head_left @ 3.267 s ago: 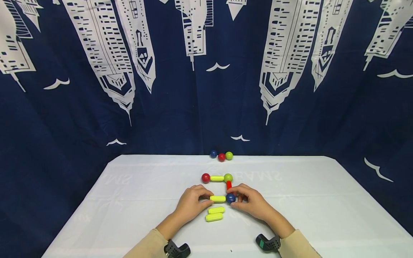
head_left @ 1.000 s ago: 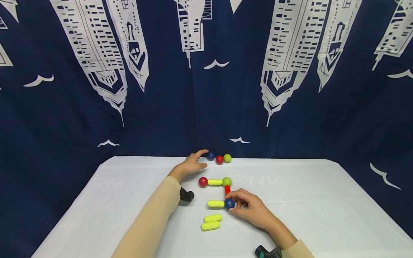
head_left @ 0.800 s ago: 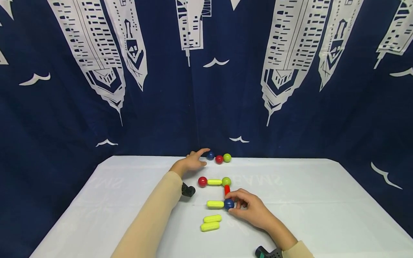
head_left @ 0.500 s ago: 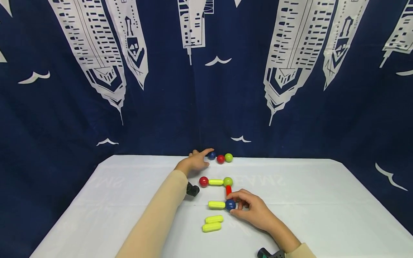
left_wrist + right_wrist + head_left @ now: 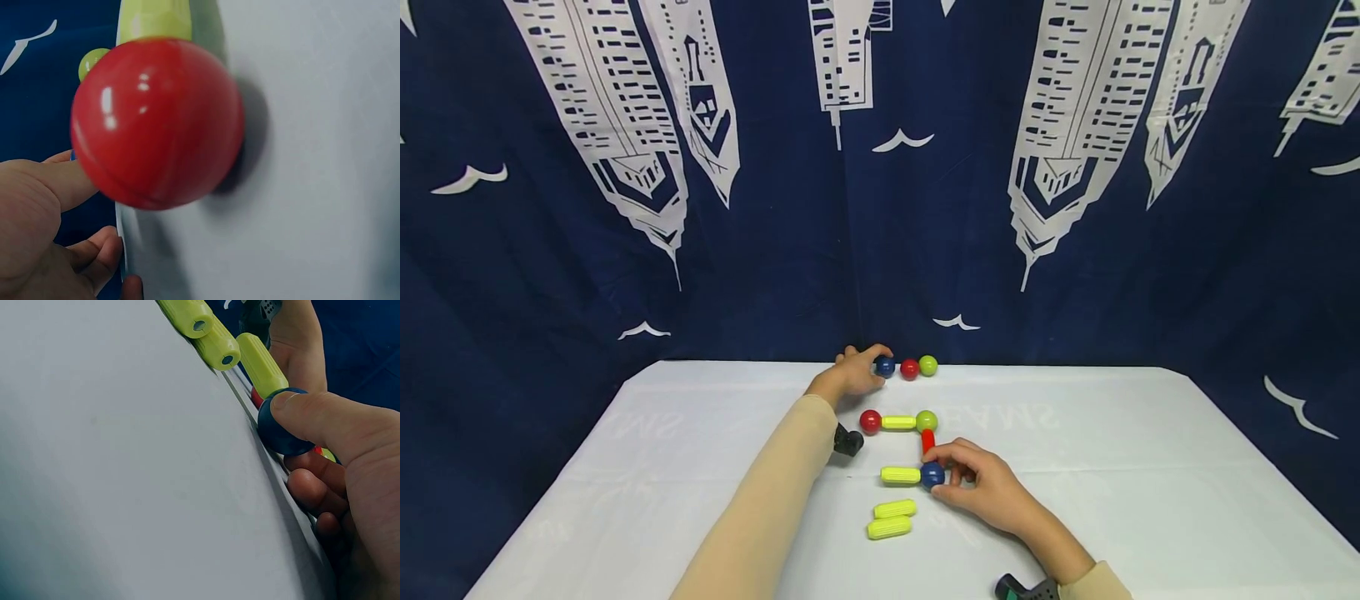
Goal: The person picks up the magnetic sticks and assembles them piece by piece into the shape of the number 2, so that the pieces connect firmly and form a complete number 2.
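Observation:
At the table's far edge my left hand (image 5: 852, 373) pinches a loose blue ball (image 5: 886, 367) between thumb and index finger; the left wrist view mostly hides that ball. Just right of it sit a red ball (image 5: 909, 369) and a green ball (image 5: 928, 365). My right hand (image 5: 981, 482) holds another blue ball (image 5: 278, 431), part of a joined chain. From that ball a yellow-green rod (image 5: 900, 475) points left, and a red rod (image 5: 928, 442) runs back to a green ball (image 5: 927, 421). A second yellow-green rod (image 5: 898, 422) links this to a red ball (image 5: 156, 125).
Two loose yellow-green rods (image 5: 894, 509) lie side by side in front of the chain, with metal-coloured ends showing in the right wrist view. The white table (image 5: 625, 517) ends at a dark blue curtain (image 5: 790, 275) with printed buildings.
My left hand has left the chain's front rod, reached to the back and taken hold of the loose blue ball, which is now slightly apart from the red one. My right hand stays on the chain.

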### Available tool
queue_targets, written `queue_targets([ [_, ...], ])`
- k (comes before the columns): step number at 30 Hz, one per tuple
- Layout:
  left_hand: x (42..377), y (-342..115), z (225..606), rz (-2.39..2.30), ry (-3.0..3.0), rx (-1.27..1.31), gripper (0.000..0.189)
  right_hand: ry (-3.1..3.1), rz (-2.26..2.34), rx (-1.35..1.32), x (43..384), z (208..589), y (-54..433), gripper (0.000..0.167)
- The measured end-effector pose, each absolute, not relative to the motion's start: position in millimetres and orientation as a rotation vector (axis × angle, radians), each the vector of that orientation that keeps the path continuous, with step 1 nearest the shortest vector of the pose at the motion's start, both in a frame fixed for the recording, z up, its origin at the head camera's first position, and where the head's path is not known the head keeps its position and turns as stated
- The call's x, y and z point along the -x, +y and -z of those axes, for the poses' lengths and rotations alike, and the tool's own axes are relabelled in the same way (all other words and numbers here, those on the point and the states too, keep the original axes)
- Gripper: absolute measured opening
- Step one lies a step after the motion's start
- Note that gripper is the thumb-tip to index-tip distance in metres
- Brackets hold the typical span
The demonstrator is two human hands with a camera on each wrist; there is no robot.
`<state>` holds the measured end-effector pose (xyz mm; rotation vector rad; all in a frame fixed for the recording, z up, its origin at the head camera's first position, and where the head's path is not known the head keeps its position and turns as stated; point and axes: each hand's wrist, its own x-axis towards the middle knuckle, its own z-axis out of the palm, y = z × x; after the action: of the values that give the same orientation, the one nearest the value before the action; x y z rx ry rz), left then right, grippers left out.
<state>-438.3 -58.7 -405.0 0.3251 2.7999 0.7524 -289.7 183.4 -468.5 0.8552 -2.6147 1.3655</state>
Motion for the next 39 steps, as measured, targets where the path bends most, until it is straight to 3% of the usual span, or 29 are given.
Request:
queue_targets([
  [16,428,-73,416,-1.067,2.823,-0.421,0.033,-2.584,-1.418,-0.85,285,467,182,0.036],
  [26,410,-90,439,-1.604,2.777,-0.128,0.037,-2.6,-1.397,-0.823,288,470,189,0.036],
  [30,393,-103,442,-1.642,2.783,-0.031,0.038,-2.586,-1.417,-0.824,287,470,188,0.037],
  [39,334,-114,447,-1.574,2.847,-0.094,0.033,-2.615,-1.39,-0.815,287,467,188,0.037],
])
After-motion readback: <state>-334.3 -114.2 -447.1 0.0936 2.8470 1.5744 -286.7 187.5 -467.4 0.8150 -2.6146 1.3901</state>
